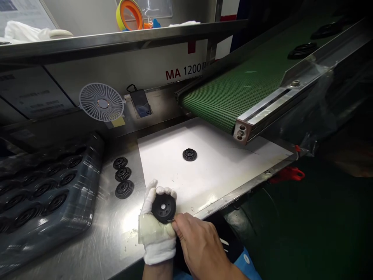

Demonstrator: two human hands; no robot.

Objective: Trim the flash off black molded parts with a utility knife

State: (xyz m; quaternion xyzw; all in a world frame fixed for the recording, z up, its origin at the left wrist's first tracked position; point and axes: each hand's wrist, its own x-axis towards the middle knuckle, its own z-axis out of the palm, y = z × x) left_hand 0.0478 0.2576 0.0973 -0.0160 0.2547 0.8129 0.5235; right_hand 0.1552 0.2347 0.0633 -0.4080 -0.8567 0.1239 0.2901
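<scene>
I am viewing the metal counter [107, 229], a green conveyor [230, 93] ending over its back edge, a tray [91, 190] filling its left side. By the front edge, beside the bare right hand [201, 239], the gloved left hand [155, 227] is grasping a black disc [167, 214]; the right fingers are pinching an indistinct thin object [170, 221] at its rim.

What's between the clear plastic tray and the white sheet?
Three black discs, lined up on the metal tabletop between the tray and sheet; shows in the head view.
</scene>
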